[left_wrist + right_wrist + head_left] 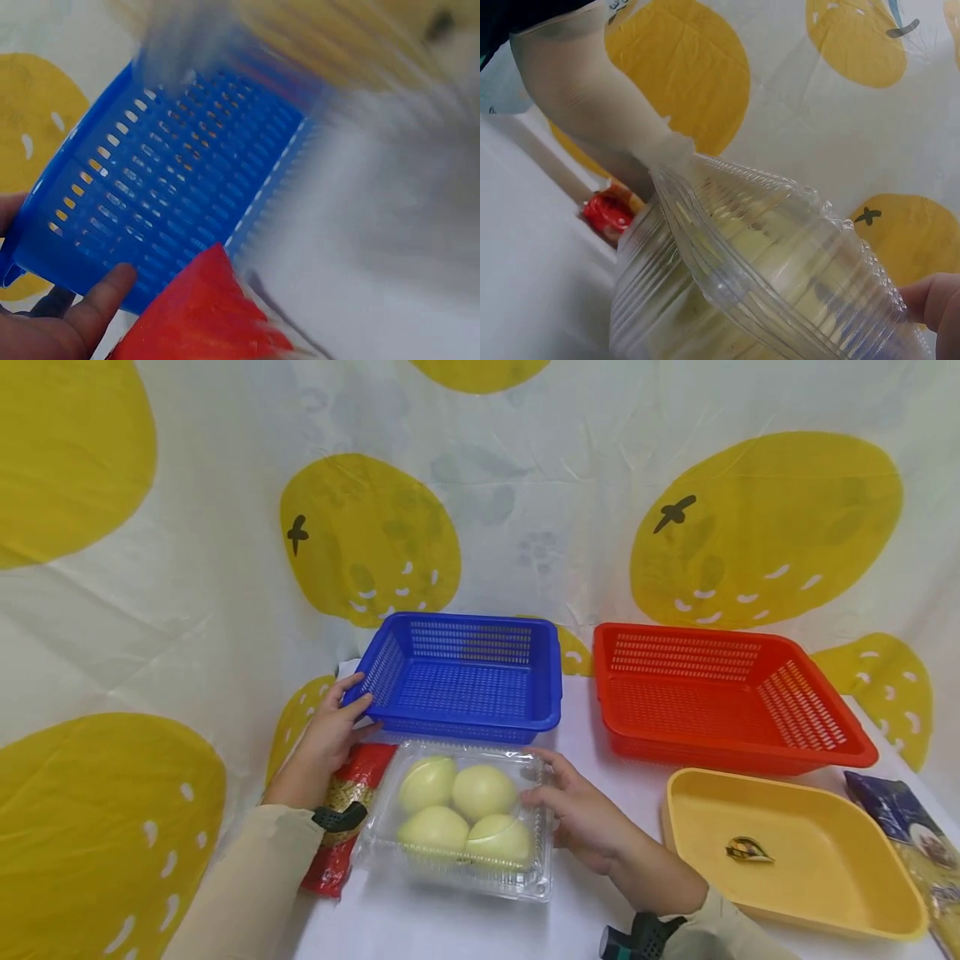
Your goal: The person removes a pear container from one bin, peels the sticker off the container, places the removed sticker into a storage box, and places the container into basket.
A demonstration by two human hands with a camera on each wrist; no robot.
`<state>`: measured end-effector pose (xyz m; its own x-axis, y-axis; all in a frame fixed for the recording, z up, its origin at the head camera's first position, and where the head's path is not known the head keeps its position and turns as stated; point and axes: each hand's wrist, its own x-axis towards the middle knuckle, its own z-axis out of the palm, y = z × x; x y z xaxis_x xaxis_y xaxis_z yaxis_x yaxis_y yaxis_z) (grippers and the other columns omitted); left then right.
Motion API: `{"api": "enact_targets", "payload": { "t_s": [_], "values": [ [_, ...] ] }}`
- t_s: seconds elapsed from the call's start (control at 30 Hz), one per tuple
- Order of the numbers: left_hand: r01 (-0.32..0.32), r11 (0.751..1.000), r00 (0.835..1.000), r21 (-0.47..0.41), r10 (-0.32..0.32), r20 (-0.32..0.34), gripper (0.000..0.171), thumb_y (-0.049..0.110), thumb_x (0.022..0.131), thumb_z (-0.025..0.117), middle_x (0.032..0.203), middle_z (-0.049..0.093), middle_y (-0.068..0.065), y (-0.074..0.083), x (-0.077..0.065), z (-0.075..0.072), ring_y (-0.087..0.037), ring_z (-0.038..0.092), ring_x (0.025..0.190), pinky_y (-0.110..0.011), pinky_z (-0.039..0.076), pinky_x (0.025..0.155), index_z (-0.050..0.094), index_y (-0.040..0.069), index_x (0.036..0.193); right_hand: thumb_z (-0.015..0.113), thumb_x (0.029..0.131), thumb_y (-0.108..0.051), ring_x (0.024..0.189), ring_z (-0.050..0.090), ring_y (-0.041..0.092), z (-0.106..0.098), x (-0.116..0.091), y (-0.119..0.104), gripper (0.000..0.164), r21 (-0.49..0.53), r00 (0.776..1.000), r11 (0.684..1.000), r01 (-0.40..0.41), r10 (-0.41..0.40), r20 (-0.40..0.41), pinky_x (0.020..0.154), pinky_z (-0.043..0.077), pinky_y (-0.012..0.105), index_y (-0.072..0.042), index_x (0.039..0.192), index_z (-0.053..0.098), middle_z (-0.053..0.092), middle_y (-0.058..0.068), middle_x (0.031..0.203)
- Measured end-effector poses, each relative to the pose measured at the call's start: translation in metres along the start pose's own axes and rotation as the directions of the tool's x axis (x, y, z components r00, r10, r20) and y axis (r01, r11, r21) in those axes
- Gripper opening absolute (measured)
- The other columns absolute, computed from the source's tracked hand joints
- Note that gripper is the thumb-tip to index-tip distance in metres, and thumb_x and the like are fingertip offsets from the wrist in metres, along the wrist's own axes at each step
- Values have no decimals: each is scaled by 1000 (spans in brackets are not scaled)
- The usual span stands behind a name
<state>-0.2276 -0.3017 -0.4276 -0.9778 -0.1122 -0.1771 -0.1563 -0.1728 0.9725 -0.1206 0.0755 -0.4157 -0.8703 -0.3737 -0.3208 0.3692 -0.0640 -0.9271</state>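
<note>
My left hand (pixel 330 731) grips the left front corner of a blue perforated basket (pixel 465 689), thumb and fingers on either side of its rim. In my right hand (pixel 592 818) is a clear plastic clamshell box (pixel 543 881), held by its right side. Inside the box lie several pale yellow-green round fruits (pixel 483 793). The box is in front of the basket and overlaps a red packet (pixel 326 864) in the head view. The right wrist view shows the ribbed box (pixel 727 292) from close up. In the left wrist view the basket's slotted wall (pixel 150 180) fills the left half.
A red perforated basket (pixel 675 731) stands to the right of the blue one. Before it sits a yellow tray (pixel 840 852) with a small patterned piece (pixel 747 849) in it. A dark-topped packet (pixel 907 835) lies at the far right. A fruit-print cloth (pixel 540 485) hangs behind.
</note>
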Motion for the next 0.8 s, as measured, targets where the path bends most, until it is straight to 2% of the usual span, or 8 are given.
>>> {"api": "enact_targets", "payload": {
  "t_s": [0.17, 0.27, 0.4, 0.63, 0.8],
  "values": [
    [37, 999, 999, -29, -37, -17, 64, 8, 112, 54, 170, 30, -17, 2, 0, 4, -36, 48, 141, -58, 43, 118, 29, 22, 169, 63, 97, -11, 130, 48, 41, -9, -10, -18, 77, 0, 1000, 1000, 2, -2, 18, 86, 56, 44, -24, 164, 29, 31, 16, 162],
    [59, 998, 997, -27, -60, -40, 64, 8, 111, 55, 170, 32, -16, 4, 0, 4, -35, 51, 138, -57, 44, 117, 31, 24, 169, 63, 98, -12, 139, 41, 45, -14, -14, -34, 76, -10, 1000, 1000, -1, 1, 15, 94, 58, 55, -25, 164, 28, 30, 15, 165],
    [82, 996, 995, -42, -85, -58, 65, 7, 111, 56, 170, 32, -16, 6, 0, 3, -34, 52, 137, -56, 44, 117, 33, 25, 168, 62, 100, -13, 147, 32, 47, -20, -17, -57, 74, -31, 1000, 1000, -2, 2, 13, 101, 54, 67, -26, 165, 28, 28, 13, 168],
    [103, 992, 993, -74, -107, -42, 64, 4, 110, 56, 170, 31, -15, 9, 1, 3, -34, 52, 136, -57, 43, 117, 34, 24, 167, 58, 103, -13, 151, 26, 45, -31, -12, -98, 72, -80, 996, 995, 54, -48, 72, 104, 51, 69, -25, 166, 25, 23, 12, 170],
    [123, 989, 991, -77, -127, -44, 65, 5, 109, 59, 170, 33, -15, 12, 3, 3, -32, 55, 132, -56, 44, 117, 36, 27, 166, 54, 104, -11, 153, 18, 43, -37, -1, -123, 69, -85, 993, 994, 74, -65, 102, 114, 35, 77, -24, 166, 26, 18, 9, 171]
  ]
}}
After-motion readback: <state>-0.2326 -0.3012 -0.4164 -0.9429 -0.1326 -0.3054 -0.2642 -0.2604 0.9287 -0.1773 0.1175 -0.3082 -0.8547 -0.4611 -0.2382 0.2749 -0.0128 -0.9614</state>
